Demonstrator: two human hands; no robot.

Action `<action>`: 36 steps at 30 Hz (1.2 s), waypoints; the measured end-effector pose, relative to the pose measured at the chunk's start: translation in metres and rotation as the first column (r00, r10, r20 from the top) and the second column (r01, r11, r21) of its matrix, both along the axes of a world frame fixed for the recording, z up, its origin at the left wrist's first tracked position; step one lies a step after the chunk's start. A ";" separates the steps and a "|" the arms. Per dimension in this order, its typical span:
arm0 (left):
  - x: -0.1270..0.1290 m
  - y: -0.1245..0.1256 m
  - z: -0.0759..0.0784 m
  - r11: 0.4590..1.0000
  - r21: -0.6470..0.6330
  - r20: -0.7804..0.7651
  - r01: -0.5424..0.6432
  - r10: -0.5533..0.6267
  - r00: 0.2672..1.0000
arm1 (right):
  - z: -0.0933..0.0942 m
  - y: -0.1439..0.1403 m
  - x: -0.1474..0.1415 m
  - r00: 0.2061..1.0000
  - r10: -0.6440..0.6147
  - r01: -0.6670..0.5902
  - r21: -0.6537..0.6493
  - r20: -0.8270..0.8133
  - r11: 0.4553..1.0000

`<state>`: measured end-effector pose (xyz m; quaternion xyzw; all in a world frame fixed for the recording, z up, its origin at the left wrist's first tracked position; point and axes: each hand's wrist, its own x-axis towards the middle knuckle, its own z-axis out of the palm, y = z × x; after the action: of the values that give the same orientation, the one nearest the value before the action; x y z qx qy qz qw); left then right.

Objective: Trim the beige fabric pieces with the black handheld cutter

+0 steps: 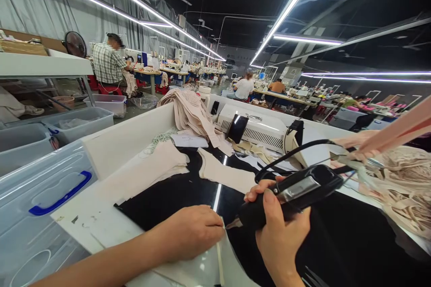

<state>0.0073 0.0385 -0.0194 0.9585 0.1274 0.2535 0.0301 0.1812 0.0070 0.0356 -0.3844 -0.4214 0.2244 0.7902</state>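
My right hand (281, 233) is wrapped round a black corded power tool (305, 190), which has a metal plate on its side and a thin tip pointing left. Its exact kind does not show. Just left of that tip, my left hand (197, 233) pinches a narrow pale strip (220, 262) that hangs down over the table's near edge. Beyond my hands, a beige fabric piece (224, 170) lies on the glossy black work surface (188, 197). A stack of similar cut pieces (160, 166) lies to its left.
A white machine housing (252, 128) stands at the back beside draped beige fabric (191, 114). Beige strips are heaped (407, 179) at right. A clear bin with a blue handle (60, 193) adjoins the table's left. The tool's cord (292, 150) loops behind it. Co-workers sit farther off.
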 end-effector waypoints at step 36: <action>0.004 -0.012 0.009 0.998 -0.056 -0.051 0.035 -0.038 0.998 | 0.001 -0.036 0.013 1.000 -0.020 0.020 -0.001 -0.017 1.000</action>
<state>0.0112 0.0265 -0.0104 0.9657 0.1177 0.2242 0.0577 0.1939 -0.0295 0.0371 -0.3869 -0.4108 0.2198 0.7958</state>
